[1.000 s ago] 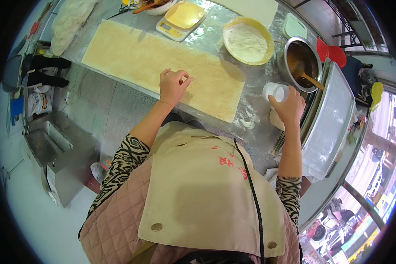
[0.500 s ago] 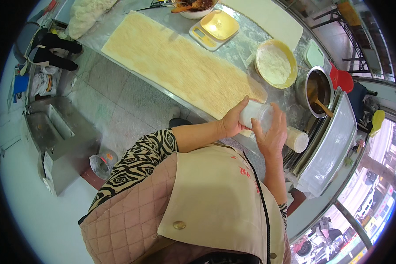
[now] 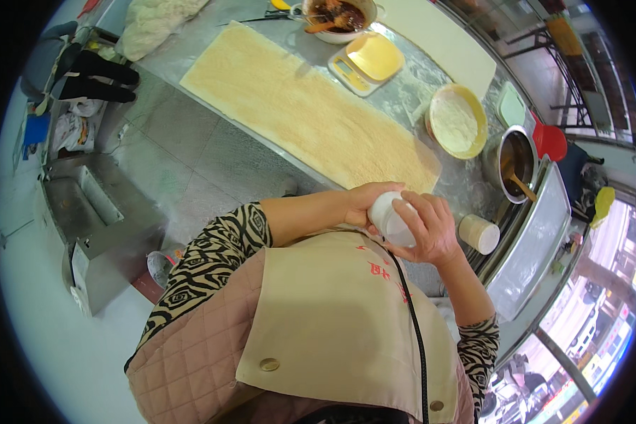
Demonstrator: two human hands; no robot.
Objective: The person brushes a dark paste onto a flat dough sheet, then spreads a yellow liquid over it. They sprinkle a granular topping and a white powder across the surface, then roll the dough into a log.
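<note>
Close to my body, past the near edge of the worktable, a small white jar [image 3: 390, 218] is held between both hands. My left hand [image 3: 364, 201] wraps its left side. My right hand [image 3: 430, 227] lies over its right side and end, with the fingers curled round it. The contents of the jar are hidden. Just beyond my hands lies a long flat sheet of rolled dough [image 3: 297, 106] with a tan layer spread over it. A second jar, pale and cylindrical [image 3: 479, 234], lies to the right of my right hand.
On the metal table [image 3: 410, 81] are a yellow scale [image 3: 364, 63], a yellow bowl of flour [image 3: 456, 121], a pot with dark sauce [image 3: 336, 15], and a metal pot with a wooden spoon [image 3: 514, 164]. A dough mass [image 3: 155, 25] sits far left; trays [image 3: 533, 240] stand at right.
Both hands have brought the white jar nearer my body and turned it. My right hand has shifted further over its end. The view has moved slightly, so the table appears shifted right.
</note>
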